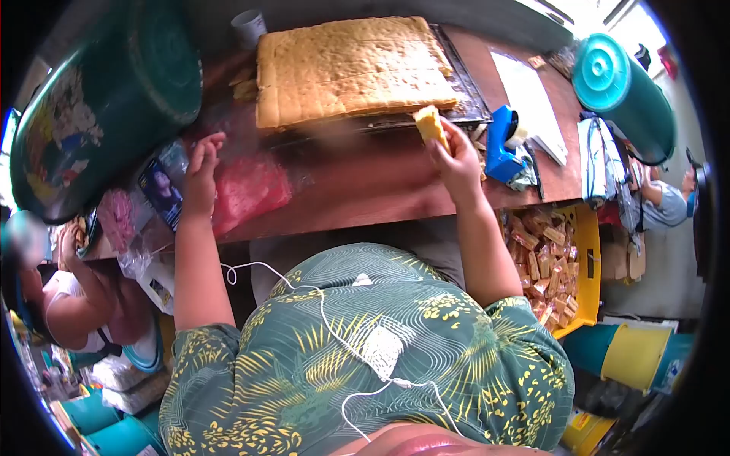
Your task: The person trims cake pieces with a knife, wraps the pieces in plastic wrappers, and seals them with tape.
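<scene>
A large flat slab of golden baked cake (342,72) lies on a dark tray (468,91) at the back of the reddish-brown table. My right hand (455,152) grips a small yellow cake piece (430,126) between thumb and fingers, by the slab's front right corner. To the left, my left hand (204,163) is raised above the table, its fingers partly spread and nothing seen in them. Beside it lies a pile of red-pink plastic wrappers (251,186).
A blue tape dispenser (502,144) and white sheets (528,99) are at the right. A yellow crate (589,266) holds several wrapped pieces. Green drums (163,61) stand at both sides. A white cup (249,29) is behind. Another person (91,304) sits at the left.
</scene>
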The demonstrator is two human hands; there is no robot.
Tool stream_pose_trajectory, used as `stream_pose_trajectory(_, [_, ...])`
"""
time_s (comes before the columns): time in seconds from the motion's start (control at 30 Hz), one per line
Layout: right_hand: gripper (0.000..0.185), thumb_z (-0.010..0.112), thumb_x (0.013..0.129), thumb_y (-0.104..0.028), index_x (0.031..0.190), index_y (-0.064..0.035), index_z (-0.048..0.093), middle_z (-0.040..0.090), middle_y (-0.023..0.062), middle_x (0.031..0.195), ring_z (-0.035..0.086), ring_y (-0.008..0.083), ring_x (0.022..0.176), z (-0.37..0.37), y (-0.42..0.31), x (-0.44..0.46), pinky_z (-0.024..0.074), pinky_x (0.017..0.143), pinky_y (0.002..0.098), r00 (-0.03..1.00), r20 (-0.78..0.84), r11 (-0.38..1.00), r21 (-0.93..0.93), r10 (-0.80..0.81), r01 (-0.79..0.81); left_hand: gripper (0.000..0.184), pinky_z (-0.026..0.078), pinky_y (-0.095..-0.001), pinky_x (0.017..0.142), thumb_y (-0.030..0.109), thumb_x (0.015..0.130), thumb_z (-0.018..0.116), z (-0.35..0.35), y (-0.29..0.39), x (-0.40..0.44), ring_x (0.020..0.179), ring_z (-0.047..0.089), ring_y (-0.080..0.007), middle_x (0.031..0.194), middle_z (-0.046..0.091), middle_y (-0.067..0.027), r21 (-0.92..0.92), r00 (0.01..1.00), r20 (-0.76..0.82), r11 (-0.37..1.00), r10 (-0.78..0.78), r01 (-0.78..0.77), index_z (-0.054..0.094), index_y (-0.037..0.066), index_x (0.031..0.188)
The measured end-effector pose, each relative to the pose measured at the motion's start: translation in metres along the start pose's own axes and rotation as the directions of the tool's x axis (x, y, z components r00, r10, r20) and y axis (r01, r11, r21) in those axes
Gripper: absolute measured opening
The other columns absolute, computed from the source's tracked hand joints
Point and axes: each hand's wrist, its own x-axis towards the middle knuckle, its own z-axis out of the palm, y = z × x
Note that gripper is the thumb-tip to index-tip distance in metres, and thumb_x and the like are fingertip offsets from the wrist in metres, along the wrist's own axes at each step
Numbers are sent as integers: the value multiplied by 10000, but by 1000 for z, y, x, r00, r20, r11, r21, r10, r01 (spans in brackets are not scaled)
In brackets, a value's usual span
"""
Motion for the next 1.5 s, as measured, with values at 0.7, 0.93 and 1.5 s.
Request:
stream_pose_trajectory(0.7, [416, 689, 912, -194, 1280, -2, 660, 695, 221, 1151, 680, 318, 1070, -234, 12, 11, 535, 953, 402, 950, -279, 586, -797, -139, -148, 659, 339, -379, 1108, 597, 1005, 536, 30, 45, -16, 1329, 487, -192, 1438, 537, -74, -213, 988, 135, 976, 81, -51, 513, 67, 1396])
stream_pose_trajectory(0.93, [239, 624, 904, -92, 1114, -6, 697, 722, 210, 1040, 699, 331, 978, -246, 22, 14, 538, 895, 398, 861, -351, 609, -791, -368, -62, 590, 362, -361, 1092, 568, 1037, 502, 90, 83, -9, 1309, 495, -178, 1371, 568, -52, -269, 936, 309, 959, 171, -86, 542, 83, 1369])
stream_pose_trajectory(1.5, [612, 491, 1039, -150, 1568, -77, 192, 511, 231, 1340, 542, 352, 1210, 55, -73, -56, 438, 1075, 536, 594, -11, 593, 18, -805, 805, 718, 355, -425, 1157, 451, 973, 669, 271, 160, -38, 1421, 385, -243, 1559, 381, -109, -412, 427, 888, 701, 168, 582, 389, 96, 1531])
